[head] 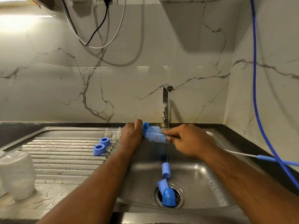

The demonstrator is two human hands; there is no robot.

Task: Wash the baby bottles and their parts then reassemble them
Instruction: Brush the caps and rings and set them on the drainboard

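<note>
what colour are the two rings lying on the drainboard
Blue: the near ring and the far ring alike, best seen in the head view.

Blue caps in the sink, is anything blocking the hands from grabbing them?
Nothing visible covers the blue caps; only thin tap water falls there. The left hand holds another cap and the right hand holds the brush, so both are full.

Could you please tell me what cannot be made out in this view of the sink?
All in the head view:
The blue part in the left hand is mostly hidden by the fingers; only its rim shows.
The handle of the brush is hidden inside the right hand.
The clear bottles are blurred and cut off by the left edge; their number is unclear.
The thin brush is cut off by the right edge.
</note>
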